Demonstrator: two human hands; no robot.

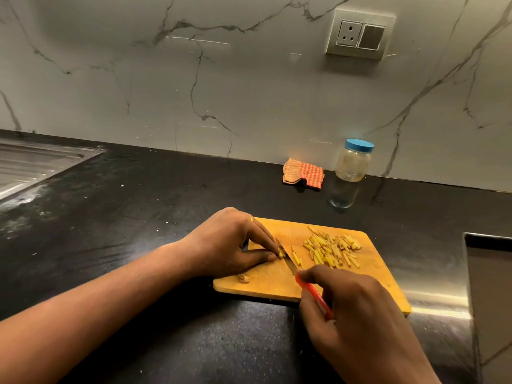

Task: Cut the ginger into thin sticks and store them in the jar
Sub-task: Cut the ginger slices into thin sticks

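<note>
Here, closest to the near edge of the dark tabletop (166, 342), the right hand (357, 309) has its fingers curled round the red handle of a small knife (288, 261), the forefinger tip close to where handle meets blade. The blade slants away to the left over a wooden cutting board (277, 284), which lies slightly askew toward the tabletop's right side, its near right corner over a strip of brushed steel (437, 297). The knife's edge is against a small piece of ginger (281, 254) near the board's left edge. The left hand (230, 242), reaching in from the left, pins that piece to the board, thumb and fingertips pinching it right beside the blade.

By the board's near left corner lies a small brownish scrap (243, 278), apart from both hands. Just right of the blade a few cut pieces lie loose, and toward the board's far right corner a heap of thin yellow ginger sticks (332, 249) is spread.

Beyond the board, at the tabletop's far edge, an orange checked cloth (303, 173) lies crumpled against the wall. Just to its right stands the jar (352, 163), upright, cloudy-sided, with its blue lid (359, 145) on.

At the far left corner a steel sink drainboard (27, 164) is set into the tabletop. On the veined marble wall above the jar sits a socket and switch plate (360, 37).
</note>
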